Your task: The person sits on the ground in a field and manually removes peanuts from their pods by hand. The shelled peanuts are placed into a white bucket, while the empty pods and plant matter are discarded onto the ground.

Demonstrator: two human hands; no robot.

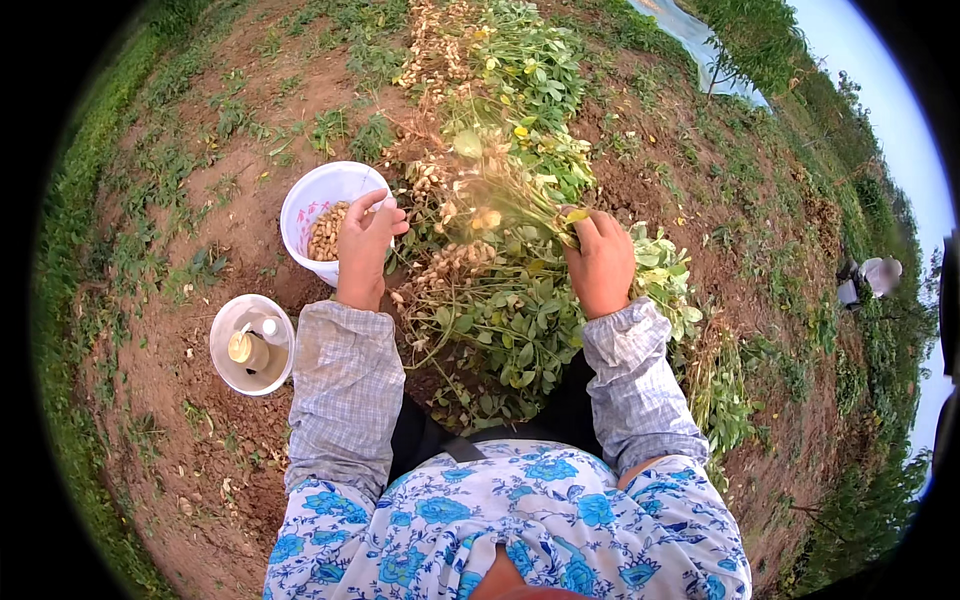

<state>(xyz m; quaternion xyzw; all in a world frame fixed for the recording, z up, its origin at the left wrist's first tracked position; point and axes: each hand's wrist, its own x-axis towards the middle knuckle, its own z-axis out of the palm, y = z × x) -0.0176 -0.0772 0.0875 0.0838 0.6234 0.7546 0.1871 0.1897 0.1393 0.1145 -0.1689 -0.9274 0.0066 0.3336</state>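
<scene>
My right hand (600, 259) grips the stems of an uprooted peanut plant (536, 193), whose blurred root end points up and left. My left hand (364, 247) is at the right rim of a white plastic bucket (294, 201), its fingers loosely curled and apart, with nothing visible in them. Unshelled peanuts (325, 234) lie in the bucket, partly hidden by that hand; red writing marks its inner wall. Between my hands, a cluster of peanuts (457, 262) is still on its roots, above a heap of leafy peanut plants (517, 330) in front of my legs.
A smaller white bucket (219, 352) at left holds a yellow-topped container (249, 351) and a white-capped bottle (271, 328). A row of pulled peanut plants (540, 67) stretches ahead over weedy soil. Pale sheeting (686, 37) lies far right. A person (879, 276) is in the distance.
</scene>
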